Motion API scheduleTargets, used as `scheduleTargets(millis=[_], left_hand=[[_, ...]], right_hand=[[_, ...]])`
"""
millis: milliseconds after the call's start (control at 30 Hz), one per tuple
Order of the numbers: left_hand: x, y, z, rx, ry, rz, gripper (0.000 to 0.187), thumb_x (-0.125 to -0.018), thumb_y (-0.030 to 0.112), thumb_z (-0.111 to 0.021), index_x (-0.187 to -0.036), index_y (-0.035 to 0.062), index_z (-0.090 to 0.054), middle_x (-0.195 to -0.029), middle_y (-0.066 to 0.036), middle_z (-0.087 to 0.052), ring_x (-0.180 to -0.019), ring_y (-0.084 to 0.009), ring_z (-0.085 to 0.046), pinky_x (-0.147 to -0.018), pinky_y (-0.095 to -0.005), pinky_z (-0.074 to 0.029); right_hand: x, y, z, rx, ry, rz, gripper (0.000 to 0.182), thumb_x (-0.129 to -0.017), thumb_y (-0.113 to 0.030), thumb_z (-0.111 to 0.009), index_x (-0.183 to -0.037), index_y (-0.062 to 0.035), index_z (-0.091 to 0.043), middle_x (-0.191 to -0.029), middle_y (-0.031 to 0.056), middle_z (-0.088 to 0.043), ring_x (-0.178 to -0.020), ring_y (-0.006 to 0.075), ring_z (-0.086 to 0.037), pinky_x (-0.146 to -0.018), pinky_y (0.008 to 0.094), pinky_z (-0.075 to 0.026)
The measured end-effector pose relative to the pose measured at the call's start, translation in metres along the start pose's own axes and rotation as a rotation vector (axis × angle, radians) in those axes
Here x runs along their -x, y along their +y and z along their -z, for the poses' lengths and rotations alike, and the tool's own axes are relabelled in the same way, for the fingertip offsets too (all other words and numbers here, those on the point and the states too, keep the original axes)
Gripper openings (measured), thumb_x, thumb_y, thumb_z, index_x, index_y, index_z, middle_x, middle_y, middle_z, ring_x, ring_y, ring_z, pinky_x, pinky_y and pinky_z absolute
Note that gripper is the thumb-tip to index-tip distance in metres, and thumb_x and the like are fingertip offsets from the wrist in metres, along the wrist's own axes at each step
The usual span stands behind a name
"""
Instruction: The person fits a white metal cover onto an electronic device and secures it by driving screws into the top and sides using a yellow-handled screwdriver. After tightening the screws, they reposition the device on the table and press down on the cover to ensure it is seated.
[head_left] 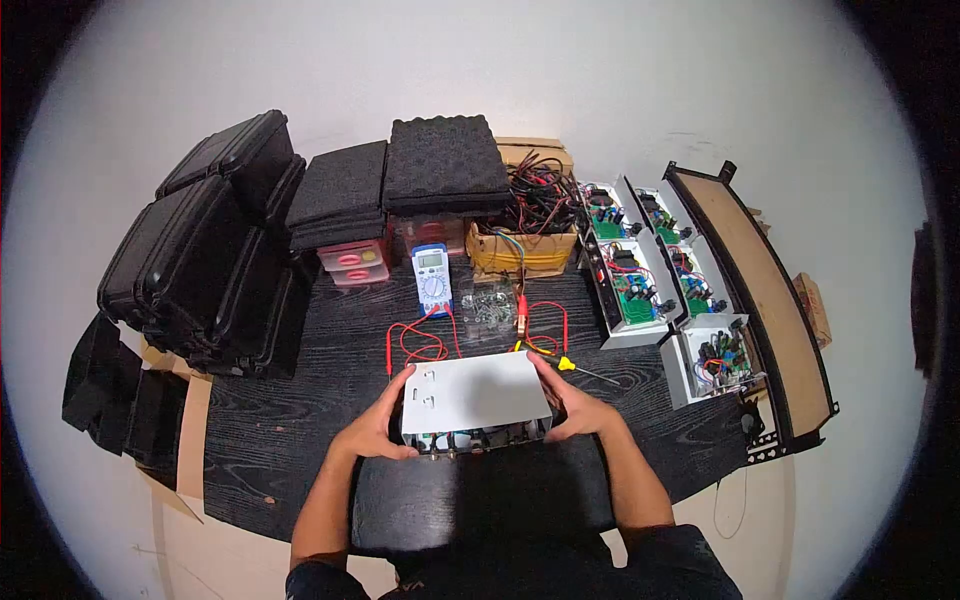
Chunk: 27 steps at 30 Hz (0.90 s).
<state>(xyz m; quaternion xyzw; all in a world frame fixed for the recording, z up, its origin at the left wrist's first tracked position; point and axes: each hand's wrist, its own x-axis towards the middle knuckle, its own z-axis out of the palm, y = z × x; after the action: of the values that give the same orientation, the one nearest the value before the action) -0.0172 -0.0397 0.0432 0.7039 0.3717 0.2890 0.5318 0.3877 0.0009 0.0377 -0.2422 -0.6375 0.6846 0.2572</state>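
The head camera looks forward and down across the table (330, 330).

A dark wood-grain table (270, 430) is noted. Its left end is occupied by stacked black cases (165, 240). Toward the rear, red drawer boxes (355, 262) and a cardboard box (522, 260) filled with cables are placed. In front of these, a multimeter (433, 280) with red leads (567, 325) is laid beside a clear tray (468, 318) of small parts. A yellow-handled screwdriver (567, 363) is found nearby. On the right, five open white boxes (640, 336) are grouped.
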Motion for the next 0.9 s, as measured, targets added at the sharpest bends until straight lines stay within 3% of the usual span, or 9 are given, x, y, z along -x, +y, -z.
scheduleTargets(millis=[300,600,900], left_hand=[[0.001,-0.005,0.004,-0.107,-0.044,0.017,0.146,-0.056,0.018,-0.094,-0.168,0.0052,-0.001,-0.174,-0.027,-0.005,-0.163,-0.0359,-0.005,-0.130,-0.0470,-0.009],[-0.001,0.000,0.002,-0.156,-0.065,0.025,0.159,-0.052,0.029,-0.102,-0.167,0.0046,0.004,-0.173,-0.030,-0.003,-0.162,-0.0382,-0.005,-0.130,-0.0489,-0.012],[-0.002,0.008,-0.003,-0.301,0.007,-0.034,0.146,-0.051,0.029,-0.102,-0.166,0.0092,-0.015,-0.169,-0.032,-0.015,-0.158,-0.0437,-0.018,-0.128,-0.0545,-0.019]], right_hand=[[0.000,0.008,0.005,0.128,-0.006,-0.003,0.142,-0.056,0.004,-0.086,-0.169,-0.0151,-0.003,-0.172,0.0148,-0.016,-0.161,0.0257,-0.015,-0.131,0.0416,-0.011],[0.001,0.001,0.004,0.126,-0.017,-0.030,0.142,-0.057,0.004,-0.087,-0.168,-0.0165,-0.001,-0.171,0.0170,-0.022,-0.161,0.0287,-0.018,-0.131,0.0432,-0.013],[0.000,0.001,0.006,0.149,-0.032,-0.008,0.138,-0.056,0.004,-0.088,-0.166,-0.0176,-0.008,-0.168,0.0175,-0.025,-0.159,0.0300,-0.021,-0.131,0.0441,-0.014]])
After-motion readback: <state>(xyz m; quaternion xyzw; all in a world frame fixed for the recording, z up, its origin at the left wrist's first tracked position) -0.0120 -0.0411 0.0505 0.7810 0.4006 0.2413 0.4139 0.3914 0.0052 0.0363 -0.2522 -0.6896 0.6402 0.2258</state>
